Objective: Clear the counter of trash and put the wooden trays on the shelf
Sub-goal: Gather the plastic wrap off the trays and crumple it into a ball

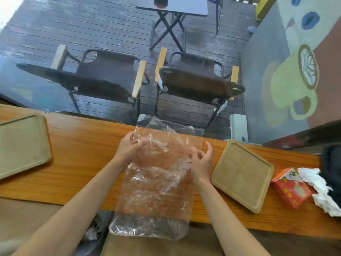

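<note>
You have two wooden trays on the counter, one at the far left (22,143) and one at the right (242,175). You have one clear plastic bag (158,182), one red carton (290,188) and one crumpled white paper (319,191). Beyond the counter stand two folding chairs, left (103,78) and right (199,80), and one folding table (173,8).

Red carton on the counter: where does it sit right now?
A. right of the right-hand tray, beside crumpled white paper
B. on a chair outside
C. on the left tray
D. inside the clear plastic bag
A: the red carton lies on the counter just right of the right-hand tray, with crumpled white paper against its far side.
</note>
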